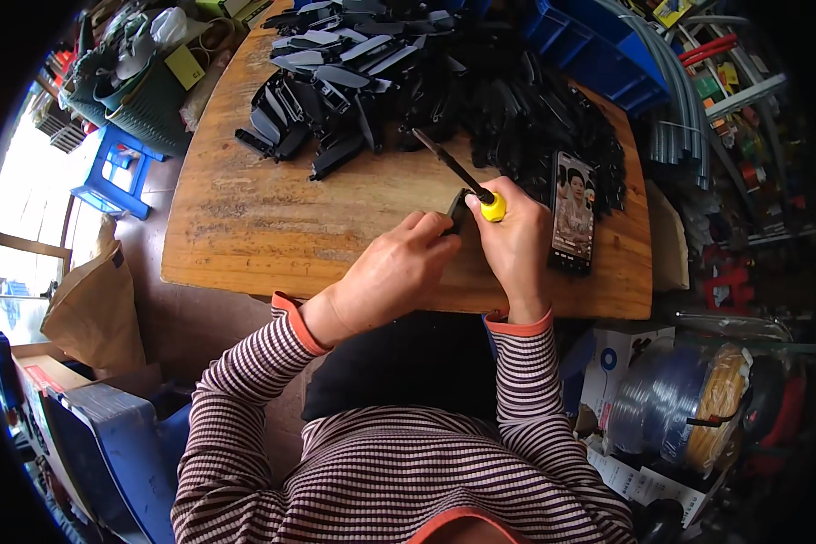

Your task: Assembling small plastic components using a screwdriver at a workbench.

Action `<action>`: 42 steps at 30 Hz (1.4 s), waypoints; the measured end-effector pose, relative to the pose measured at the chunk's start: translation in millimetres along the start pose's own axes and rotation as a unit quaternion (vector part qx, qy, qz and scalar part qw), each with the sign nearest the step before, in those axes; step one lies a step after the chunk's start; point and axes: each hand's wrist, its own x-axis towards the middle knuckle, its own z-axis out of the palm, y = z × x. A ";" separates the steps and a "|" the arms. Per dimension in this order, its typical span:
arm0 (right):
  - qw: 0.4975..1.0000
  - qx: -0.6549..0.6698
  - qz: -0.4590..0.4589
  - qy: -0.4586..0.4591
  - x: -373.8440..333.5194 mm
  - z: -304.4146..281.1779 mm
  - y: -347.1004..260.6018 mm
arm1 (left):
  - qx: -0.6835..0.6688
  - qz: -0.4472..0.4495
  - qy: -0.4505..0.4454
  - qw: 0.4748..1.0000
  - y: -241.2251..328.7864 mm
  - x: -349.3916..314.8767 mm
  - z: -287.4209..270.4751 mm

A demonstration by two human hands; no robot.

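Observation:
Over the near part of the wooden table (pixel 236 227), my two hands meet close together. My left hand (pixel 394 272) is closed on a small dark part (pixel 458 213), mostly hidden by the fingers. My right hand (pixel 515 238) grips a yellow-handled tool (pixel 492 207) that looks like a screwdriver. Its dark shaft slants up and away to the left, with the tip in the air above the table. The right thumb lies against the dark part's upper end. A heap of black plastic parts (pixel 335 77), some with grey faces, covers the far side.
A phone (pixel 571 213) with a lit screen stands right of my right hand, near more black parts (pixel 526 118). Blue crates (pixel 598 50) sit at the far right. Left on the floor are a blue stool (pixel 118 172) and a brown sack (pixel 100 308). Coiled tubing (pixel 657 408) lies lower right.

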 end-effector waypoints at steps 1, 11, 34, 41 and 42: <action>1.000 -0.003 -0.001 -0.001 0.3 1.1 0.6 | -0.002 -0.003 0.003 1.000 -0.1 -0.2 1.1; 0.993 -0.070 -0.090 -0.036 7.5 0.0 2.5 | -0.018 -0.002 0.021 1.000 -1.4 -0.7 4.1; 0.965 -0.258 -0.026 -0.040 22.7 -23.3 28.5 | 0.214 -0.042 0.026 0.976 -4.4 36.5 18.1; 0.967 -0.234 0.004 -0.098 25.9 -16.0 31.1 | 0.211 -0.116 0.054 0.969 -43.5 52.2 -18.1; 0.968 -0.233 0.004 -0.095 27.9 -15.3 30.6 | 0.204 -0.127 0.087 0.967 -45.1 56.8 -22.3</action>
